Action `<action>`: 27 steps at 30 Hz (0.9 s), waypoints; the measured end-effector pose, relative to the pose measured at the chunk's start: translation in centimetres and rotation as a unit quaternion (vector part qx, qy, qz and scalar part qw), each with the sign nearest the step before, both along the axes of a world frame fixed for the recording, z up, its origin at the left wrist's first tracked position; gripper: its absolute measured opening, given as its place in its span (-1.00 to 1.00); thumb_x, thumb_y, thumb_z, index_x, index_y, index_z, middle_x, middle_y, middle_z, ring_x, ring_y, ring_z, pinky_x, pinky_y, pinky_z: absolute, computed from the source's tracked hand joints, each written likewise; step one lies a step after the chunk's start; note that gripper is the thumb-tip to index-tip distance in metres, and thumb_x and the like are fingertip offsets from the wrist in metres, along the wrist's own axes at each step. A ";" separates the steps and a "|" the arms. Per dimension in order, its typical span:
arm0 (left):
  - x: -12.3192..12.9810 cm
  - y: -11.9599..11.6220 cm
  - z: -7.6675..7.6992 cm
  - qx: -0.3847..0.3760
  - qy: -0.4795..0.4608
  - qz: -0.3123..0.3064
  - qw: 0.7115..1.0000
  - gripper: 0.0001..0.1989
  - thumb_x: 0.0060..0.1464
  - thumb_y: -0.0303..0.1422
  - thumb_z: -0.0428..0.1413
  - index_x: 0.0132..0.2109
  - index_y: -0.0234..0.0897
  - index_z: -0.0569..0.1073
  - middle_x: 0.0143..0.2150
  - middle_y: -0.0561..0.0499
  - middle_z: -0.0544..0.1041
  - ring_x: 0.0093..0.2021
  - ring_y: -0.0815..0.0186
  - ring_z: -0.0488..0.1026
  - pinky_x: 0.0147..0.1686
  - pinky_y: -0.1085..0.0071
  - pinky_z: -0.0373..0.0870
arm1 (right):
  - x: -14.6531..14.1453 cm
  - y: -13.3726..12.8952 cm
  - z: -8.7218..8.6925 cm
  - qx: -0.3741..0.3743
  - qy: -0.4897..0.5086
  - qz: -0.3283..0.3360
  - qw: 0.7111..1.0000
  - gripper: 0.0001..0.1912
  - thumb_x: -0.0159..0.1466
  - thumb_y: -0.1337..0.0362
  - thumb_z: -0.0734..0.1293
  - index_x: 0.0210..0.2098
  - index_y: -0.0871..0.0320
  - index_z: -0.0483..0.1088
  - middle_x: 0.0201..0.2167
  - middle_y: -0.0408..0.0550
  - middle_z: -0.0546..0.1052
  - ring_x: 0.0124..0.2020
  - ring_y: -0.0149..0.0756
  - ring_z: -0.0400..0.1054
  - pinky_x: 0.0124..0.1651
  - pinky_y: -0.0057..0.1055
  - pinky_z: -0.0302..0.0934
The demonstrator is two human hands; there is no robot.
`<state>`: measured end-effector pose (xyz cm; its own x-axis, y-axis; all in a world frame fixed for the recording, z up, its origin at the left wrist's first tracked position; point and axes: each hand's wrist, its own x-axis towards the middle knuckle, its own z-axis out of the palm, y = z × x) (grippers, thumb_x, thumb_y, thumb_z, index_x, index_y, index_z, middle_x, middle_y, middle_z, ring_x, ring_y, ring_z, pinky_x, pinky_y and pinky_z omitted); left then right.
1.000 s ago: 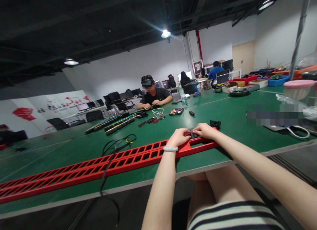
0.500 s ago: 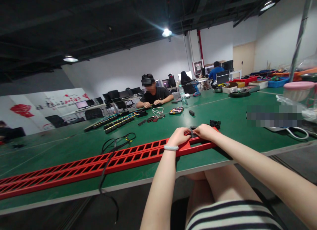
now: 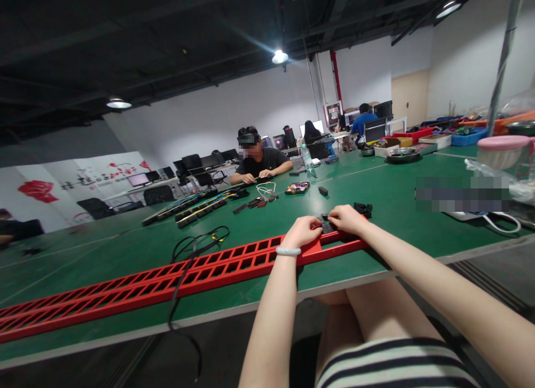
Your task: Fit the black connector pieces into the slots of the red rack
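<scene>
A long red slotted frame (image 3: 234, 263) lies along the near side of the green table. At its right end sits a small black block-like part (image 3: 326, 226), set among the red bars. My left hand (image 3: 301, 232), with a pale bracelet at the wrist, has its fingers closed at the left side of this part. From the right, my right hand (image 3: 348, 218) pinches at its upper edge; the fingertips are too small to show exactly what they grip. Just beyond the right hand lies a black bundle (image 3: 363, 209). A black strap (image 3: 180, 276) crosses the red frame further left.
Across the green table (image 3: 388, 198) a person (image 3: 262, 159) in a dark top handles thin cables. Between us lie a small black block (image 3: 323, 191), a colourful box (image 3: 297, 188), white cable (image 3: 266, 190) and a bottle (image 3: 307, 158). Parts bins (image 3: 470, 138) stand at the far right.
My right hand has shifted slightly, its fingers lifting a little, and more of the black part shows between my hands. The left hand stays nearly in place.
</scene>
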<state>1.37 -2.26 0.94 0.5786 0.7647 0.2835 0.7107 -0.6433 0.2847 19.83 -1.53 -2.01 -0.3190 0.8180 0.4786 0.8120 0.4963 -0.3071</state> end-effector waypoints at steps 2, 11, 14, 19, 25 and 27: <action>-0.1 0.1 -0.2 -0.011 -0.006 0.003 1.000 -0.78 -0.08 -0.37 0.00 -0.27 -0.31 0.46 -0.29 -0.02 0.50 -0.30 0.33 0.41 -0.28 0.49 0.29 | 0.2 0.3 -0.1 0.030 0.017 -0.009 0.999 -0.72 0.17 0.26 0.15 -0.33 0.20 0.46 -0.33 0.03 0.50 -0.27 -0.29 0.34 -0.20 -0.48 0.12; -0.3 0.4 -0.7 -0.022 -0.016 -0.030 0.999 -0.77 -0.06 -0.33 0.00 -0.23 -0.28 0.44 -0.25 -0.01 0.49 -0.27 0.34 0.40 -0.26 0.50 0.28 | 0.0 1.7 -1.2 -0.003 -0.034 0.065 0.997 -0.63 0.20 0.28 0.08 -0.08 0.23 0.35 -0.08 0.04 0.40 -0.02 -0.28 0.21 0.04 -0.42 0.01; -0.3 0.4 -0.7 -0.008 -0.011 -0.031 0.999 -0.78 -0.05 -0.35 -0.01 -0.25 -0.28 0.44 -0.28 0.00 0.50 -0.30 0.35 0.40 -0.30 0.51 0.27 | 0.1 1.7 -1.2 -0.018 -0.058 0.071 0.996 -0.62 0.22 0.27 0.05 -0.12 0.23 0.38 -0.09 0.04 0.41 -0.02 -0.28 0.21 0.04 -0.44 0.00; -0.3 0.4 -0.4 0.031 0.003 -0.009 0.999 -0.78 -0.02 -0.35 -0.05 -0.30 -0.28 0.46 -0.32 0.01 0.50 -0.32 0.35 0.39 -0.31 0.51 0.26 | 0.1 1.5 -0.9 -0.044 -0.063 0.053 0.996 -0.58 0.24 0.18 0.02 -0.23 0.22 0.43 -0.17 0.07 0.43 -0.09 -0.30 0.25 -0.01 -0.49 0.03; -0.2 0.4 0.1 0.069 0.012 0.036 0.997 -0.77 -0.02 -0.35 -0.06 -0.32 -0.29 0.48 -0.33 -0.02 0.49 -0.31 0.33 0.39 -0.26 0.49 0.26 | 0.0 1.4 -0.8 -0.063 -0.036 -0.014 0.997 -0.53 0.24 0.09 0.03 -0.33 0.25 0.46 -0.31 0.11 0.42 -0.18 -0.27 0.29 -0.06 -0.47 0.07; -0.2 0.3 0.2 0.070 0.015 0.037 0.997 -0.77 -0.02 -0.35 -0.05 -0.32 -0.29 0.48 -0.33 -0.02 0.49 -0.30 0.33 0.39 -0.25 0.48 0.26 | 0.0 1.5 -0.8 -0.050 -0.025 -0.008 0.998 -0.52 0.24 0.09 0.03 -0.33 0.25 0.47 -0.30 0.11 0.41 -0.17 -0.27 0.28 -0.04 -0.46 0.06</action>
